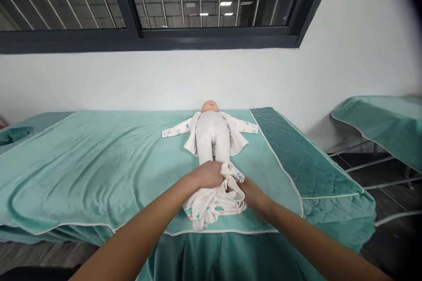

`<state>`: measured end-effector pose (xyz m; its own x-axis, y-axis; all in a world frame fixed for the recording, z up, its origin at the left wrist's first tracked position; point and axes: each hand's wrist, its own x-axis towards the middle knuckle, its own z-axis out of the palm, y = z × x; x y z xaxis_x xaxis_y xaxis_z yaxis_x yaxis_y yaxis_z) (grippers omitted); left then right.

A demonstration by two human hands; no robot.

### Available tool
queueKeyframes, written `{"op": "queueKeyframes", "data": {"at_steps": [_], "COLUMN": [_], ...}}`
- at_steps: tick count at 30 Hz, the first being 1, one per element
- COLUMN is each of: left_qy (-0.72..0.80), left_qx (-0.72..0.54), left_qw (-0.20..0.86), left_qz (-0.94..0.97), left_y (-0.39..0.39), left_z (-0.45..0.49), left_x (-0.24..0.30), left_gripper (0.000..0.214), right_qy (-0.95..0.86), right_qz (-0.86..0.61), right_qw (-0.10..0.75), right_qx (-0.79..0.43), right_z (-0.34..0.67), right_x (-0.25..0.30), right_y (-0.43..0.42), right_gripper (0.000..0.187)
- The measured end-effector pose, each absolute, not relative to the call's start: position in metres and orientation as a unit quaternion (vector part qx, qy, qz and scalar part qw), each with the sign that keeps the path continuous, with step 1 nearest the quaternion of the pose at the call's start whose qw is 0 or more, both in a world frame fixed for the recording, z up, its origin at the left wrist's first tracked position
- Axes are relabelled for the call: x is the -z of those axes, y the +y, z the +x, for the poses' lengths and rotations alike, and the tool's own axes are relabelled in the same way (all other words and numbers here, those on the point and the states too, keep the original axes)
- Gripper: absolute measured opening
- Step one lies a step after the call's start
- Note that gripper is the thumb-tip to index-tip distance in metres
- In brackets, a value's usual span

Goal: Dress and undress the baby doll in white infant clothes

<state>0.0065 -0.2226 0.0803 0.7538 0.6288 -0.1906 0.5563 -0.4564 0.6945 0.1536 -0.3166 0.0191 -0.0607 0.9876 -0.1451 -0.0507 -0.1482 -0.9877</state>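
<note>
The printed baby trousers [214, 204] lie bunched at the near edge of the green blanket [99, 162], just below the feet of the baby doll [212, 134]; the left hand [207, 174] grips their upper edge, and the right hand [252, 195] clutches the cloth from the right side. The doll lies face up on an opened printed top [237, 134]; beyond stands a white wall [132, 79] with a dark-framed window [148, 37].

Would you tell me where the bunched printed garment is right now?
In the head view the printed garment lies low centre on the green blanket, at the doll's feet, gripped between the left hand and right hand.
</note>
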Motion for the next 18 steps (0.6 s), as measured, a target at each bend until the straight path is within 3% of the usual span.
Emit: {"op": "queueKeyframes", "data": {"at_steps": [3,14,18], "left_qy": [0.332,0.319,0.312], "left_qx": [-0.022,-0.054,-0.118], "left_qw": [0.410,0.714,0.741], "left_qz": [0.849,0.621,0.583], "left_y": [-0.223,-0.228,-0.222], "left_z": [0.006,-0.014,-0.014], "left_x": [-0.079,-0.085,-0.085], "left_gripper": [0.019,0.051,0.058], "right_qy": [-0.488,-0.425,-0.387], "right_qz": [-0.498,-0.457,-0.440], "right_qw": [0.487,0.589,0.634], "right_qx": [-0.526,-0.513,-0.504], "right_z": [0.156,0.154,0.154], "right_x": [-0.006,0.013,0.011], "right_y": [-0.312,-0.297,-0.282], "right_gripper": [0.027,0.028,0.030]}}
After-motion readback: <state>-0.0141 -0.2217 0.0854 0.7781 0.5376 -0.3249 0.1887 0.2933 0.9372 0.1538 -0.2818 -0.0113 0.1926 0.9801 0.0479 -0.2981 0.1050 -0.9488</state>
